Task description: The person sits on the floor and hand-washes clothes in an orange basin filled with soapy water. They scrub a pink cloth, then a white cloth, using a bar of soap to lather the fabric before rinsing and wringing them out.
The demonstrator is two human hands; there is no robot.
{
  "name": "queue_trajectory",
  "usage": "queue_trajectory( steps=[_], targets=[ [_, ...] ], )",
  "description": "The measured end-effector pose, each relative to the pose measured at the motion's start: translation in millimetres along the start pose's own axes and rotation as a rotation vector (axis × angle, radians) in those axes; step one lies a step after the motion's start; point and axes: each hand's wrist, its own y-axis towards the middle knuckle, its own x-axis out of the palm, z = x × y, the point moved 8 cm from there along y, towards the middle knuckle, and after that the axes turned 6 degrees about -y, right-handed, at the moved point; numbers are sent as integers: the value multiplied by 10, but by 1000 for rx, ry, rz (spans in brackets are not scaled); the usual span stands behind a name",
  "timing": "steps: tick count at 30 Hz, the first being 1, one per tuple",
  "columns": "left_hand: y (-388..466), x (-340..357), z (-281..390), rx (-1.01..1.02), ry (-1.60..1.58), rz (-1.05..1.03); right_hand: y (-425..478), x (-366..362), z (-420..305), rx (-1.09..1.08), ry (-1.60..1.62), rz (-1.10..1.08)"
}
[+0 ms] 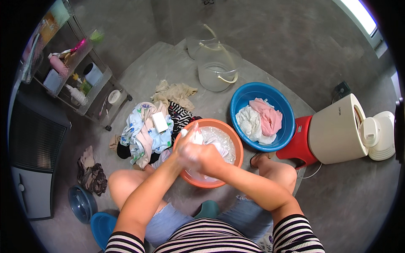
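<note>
My left hand (186, 142) and my right hand (205, 158) meet over the left side of an orange plastic basin (239, 151), both blurred. White wet cloth (197, 137) shows between and above the fingers, held in the left; whether the right also grips it is unclear. Sudsy water (227, 136) and pale cloth (216, 148) fill the basin. Left of it lies a heap of clothes (144, 126) with a white box-like block (160, 122) on top. A blue basin (234, 118) at the right holds pink cloth (269, 117) and white cloth (250, 121).
Clear buckets (215, 76) stand beyond the basins. A red stool (299, 142) bears a beige appliance (335, 132) at right. A wheeled shelf rack (91, 104) and a grey cabinet (34, 189) are at left, near dark clothes (91, 174) and more basins (82, 204).
</note>
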Motion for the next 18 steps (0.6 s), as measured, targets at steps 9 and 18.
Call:
queue_trajectory(
  steps=[9,18],
  targets=[
    [-1,39,-63,33,-16,-212,2,44,34,65,-77,138],
    [-76,251,117,-106,-122,-58,107,-353,728,217,26,-77]
  ],
)
